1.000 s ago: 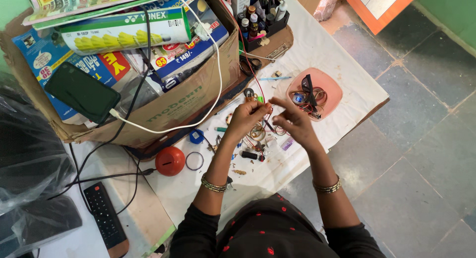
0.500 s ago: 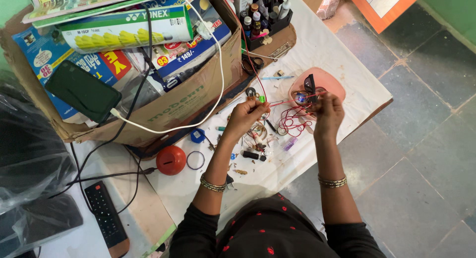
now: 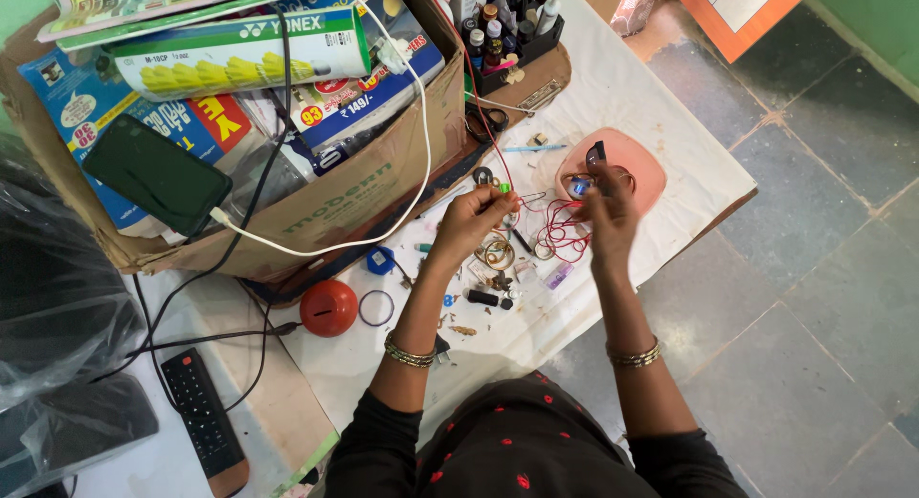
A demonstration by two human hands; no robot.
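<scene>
While both hands work above white cloth [image 3: 670, 163], red wire [image 3: 560, 232] lies in loose tangled loops on cloth between them. Left hand [image 3: 472, 221] pinches wire end beside small green part [image 3: 504, 189]. Right hand [image 3: 606, 216] raised over wire near pink tray [image 3: 643, 168], fingers curled; grip unclear. Judgement: untangling underway, most loops still knotted. Nearer than wire: red ball [image 3: 328, 309], remote [image 3: 204, 423]. Beyond wire: cardboard box [image 3: 364, 197], phone [image 3: 156, 177].
</scene>
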